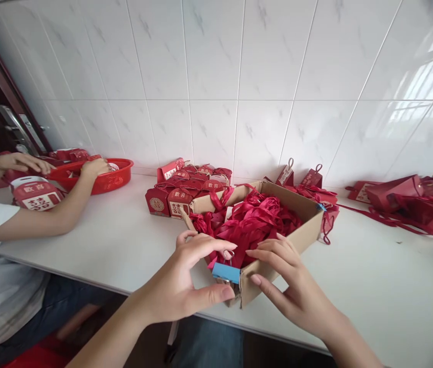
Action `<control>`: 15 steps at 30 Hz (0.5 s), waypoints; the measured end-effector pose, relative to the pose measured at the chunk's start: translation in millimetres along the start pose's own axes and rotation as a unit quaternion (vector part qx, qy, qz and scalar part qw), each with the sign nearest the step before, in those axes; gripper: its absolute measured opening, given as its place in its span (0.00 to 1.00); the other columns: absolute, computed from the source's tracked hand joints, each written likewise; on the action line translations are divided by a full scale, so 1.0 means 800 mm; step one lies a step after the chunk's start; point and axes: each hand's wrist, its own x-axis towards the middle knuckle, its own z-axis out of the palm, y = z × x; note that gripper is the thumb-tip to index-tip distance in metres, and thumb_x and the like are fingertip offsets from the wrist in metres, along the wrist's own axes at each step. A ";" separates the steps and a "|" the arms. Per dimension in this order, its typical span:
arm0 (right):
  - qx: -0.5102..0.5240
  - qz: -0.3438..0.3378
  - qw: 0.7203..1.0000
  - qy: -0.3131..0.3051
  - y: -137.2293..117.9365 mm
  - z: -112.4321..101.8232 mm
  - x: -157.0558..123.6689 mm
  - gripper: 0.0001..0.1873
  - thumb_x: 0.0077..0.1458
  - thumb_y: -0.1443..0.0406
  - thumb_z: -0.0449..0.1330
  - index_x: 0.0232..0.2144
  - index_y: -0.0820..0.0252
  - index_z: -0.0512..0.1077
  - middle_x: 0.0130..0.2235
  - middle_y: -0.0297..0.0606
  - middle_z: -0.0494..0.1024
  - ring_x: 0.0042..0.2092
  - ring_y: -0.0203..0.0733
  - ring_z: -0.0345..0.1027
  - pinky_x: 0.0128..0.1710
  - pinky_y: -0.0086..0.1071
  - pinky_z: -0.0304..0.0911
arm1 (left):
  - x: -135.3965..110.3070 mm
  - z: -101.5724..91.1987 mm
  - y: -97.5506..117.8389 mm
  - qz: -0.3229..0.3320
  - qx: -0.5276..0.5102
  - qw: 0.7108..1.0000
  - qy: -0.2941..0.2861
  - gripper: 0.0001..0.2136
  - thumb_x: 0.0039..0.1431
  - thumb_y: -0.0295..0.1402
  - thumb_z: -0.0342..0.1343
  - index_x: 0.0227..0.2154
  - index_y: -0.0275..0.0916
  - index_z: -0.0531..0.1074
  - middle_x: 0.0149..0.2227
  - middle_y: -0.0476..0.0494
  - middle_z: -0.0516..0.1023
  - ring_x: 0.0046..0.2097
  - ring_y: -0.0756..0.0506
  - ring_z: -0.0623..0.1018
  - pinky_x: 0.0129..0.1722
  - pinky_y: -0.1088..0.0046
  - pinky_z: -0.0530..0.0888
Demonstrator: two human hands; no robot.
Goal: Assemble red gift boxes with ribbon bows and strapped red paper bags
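Note:
An open cardboard box (308,227) sits at the table's near edge, filled with a tangle of dark red ribbons (256,220). On the box's near corner is a blue binder clip (226,273) with wire handles. My left hand (174,281) has the clip between thumb and index finger, the fingertip at the upper handle and the thumb by the lower one. The near right wall of the box is between the thumb and fingers of my right hand (296,286), thumb outside, fingers over the rim.
Red gift boxes (185,189) stand in rows behind the cardboard box. More red boxes with ribbons (411,199) lie at the right by the tiled wall. To the left, a co-worker's hands (95,167) work at a red plastic basin (118,176), near a red box (36,193).

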 end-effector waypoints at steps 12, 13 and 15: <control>0.029 0.021 0.999 0.000 -0.011 -0.001 0.010 0.06 0.63 0.64 0.54 0.41 0.54 0.69 0.38 0.38 0.74 0.42 0.42 0.65 0.53 0.46 0.56 | 0.008 0.007 0.001 -0.051 -0.080 0.995 0.014 0.13 0.55 0.45 0.61 0.36 0.40 0.77 0.36 0.44 0.78 0.45 0.41 0.72 0.48 0.65 0.70; 0.029 0.023 0.999 0.003 -0.011 -0.001 0.010 0.05 0.63 0.64 0.54 0.41 0.54 0.69 0.38 0.37 0.74 0.41 0.42 0.66 0.52 0.46 0.56 | 0.008 0.010 0.001 -0.049 -0.084 0.995 0.021 0.13 0.55 0.45 0.60 0.35 0.40 0.77 0.36 0.44 0.79 0.45 0.41 0.72 0.50 0.63 0.69; 0.026 0.026 0.999 0.011 -0.012 0.000 0.009 0.06 0.62 0.63 0.54 0.41 0.53 0.70 0.37 0.37 0.74 0.41 0.42 0.66 0.52 0.45 0.57 | 0.007 0.015 0.001 -0.047 -0.095 0.994 0.033 0.12 0.56 0.44 0.60 0.34 0.40 0.77 0.36 0.45 0.80 0.44 0.42 0.73 0.55 0.60 0.64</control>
